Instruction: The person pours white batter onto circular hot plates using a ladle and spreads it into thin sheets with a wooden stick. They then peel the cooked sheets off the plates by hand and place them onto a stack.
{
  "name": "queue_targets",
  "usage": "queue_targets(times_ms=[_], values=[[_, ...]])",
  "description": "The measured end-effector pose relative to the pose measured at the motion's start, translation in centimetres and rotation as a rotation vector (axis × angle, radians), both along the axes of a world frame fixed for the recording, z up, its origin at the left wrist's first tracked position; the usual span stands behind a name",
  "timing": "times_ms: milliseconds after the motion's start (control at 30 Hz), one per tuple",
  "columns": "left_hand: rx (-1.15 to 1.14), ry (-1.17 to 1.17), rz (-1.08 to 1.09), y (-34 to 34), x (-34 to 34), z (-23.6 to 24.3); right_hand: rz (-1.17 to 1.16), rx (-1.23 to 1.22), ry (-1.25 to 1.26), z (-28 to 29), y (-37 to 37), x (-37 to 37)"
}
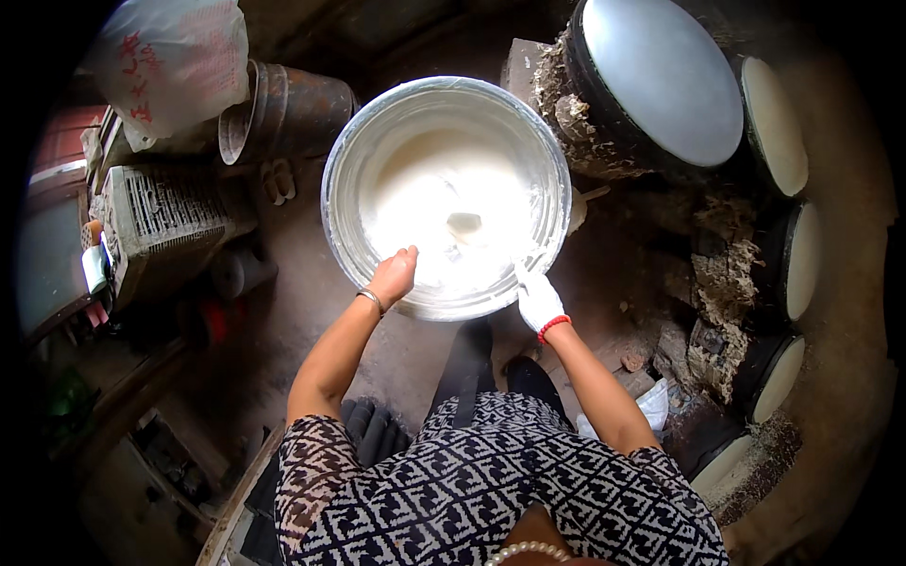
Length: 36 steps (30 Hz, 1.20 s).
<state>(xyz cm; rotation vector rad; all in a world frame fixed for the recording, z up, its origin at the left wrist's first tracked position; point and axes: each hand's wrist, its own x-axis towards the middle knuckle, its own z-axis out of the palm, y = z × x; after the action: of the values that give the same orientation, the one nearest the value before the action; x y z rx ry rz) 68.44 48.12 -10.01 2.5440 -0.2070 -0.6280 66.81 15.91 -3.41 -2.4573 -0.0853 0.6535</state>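
A large round pale tub (337, 166) holds a creamy white, bright substance (444, 189), with a small pale shape in its middle that I cannot make out. My left hand (394, 275), bare with a metal bangle at the wrist, grips the near left rim. At the near right rim, my right hand (536, 300) holds on too, in a white glove above a red bead bracelet. The tub is held out over my legs and feet, hiding part of the floor.
Black round vessels (656, 71) filled with pale liquid line the right on crusted stands. At left are a rusty barrel (283, 113), a hanging plastic bag (175, 57), a slotted box (165, 226) and slippers (276, 179). Dark cylinders (368, 424) lie at lower left.
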Motion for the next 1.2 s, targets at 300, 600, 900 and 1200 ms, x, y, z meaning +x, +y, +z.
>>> queue_targets(times_ms=[300, 600, 900, 1200], values=[[-0.82, 0.799, 0.971, -5.9, -7.1, -2.0, -0.248, 0.248, 0.735, 3.7, 0.4, -3.4], [-1.315, 0.698, 0.952, -1.4, -7.3, 13.6, 0.173, 0.171, -0.182, 6.1, -6.1, -3.2], [-1.192, 0.003, 0.766, 1.9, -9.6, 43.2, 0.374, 0.422, -0.878, 26.3, -3.0, 4.8], [-1.171, -0.098, 0.812, -3.8, -7.9, 42.5, 0.254, 0.575, -0.87, 30.6, 1.8, 3.2]])
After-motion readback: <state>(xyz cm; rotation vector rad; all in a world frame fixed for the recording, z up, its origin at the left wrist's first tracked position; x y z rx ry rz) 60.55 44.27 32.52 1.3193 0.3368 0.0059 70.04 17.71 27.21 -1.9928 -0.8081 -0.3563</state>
